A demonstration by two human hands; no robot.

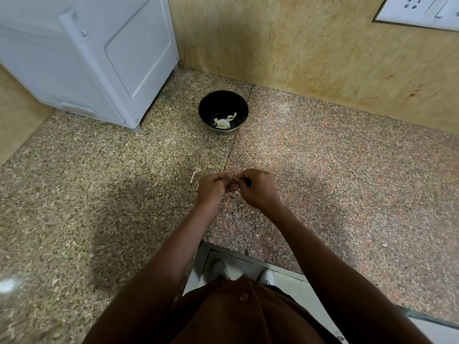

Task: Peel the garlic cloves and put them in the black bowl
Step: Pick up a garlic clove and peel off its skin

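My left hand and right hand meet over the counter, fingers curled, pinching a mostly hidden clove. Bowl holds pale pieces.

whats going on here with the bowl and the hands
A person stands at a speckled stone counter, peeling garlic. Both hands meet over the counter: the left hand and the right hand pinch something small between the fingertips, mostly hidden, probably a clove. A strip of peel lies just left of the hands. Farther back, the black bowl holds a few pale garlic pieces. A white appliance stands at the back left.
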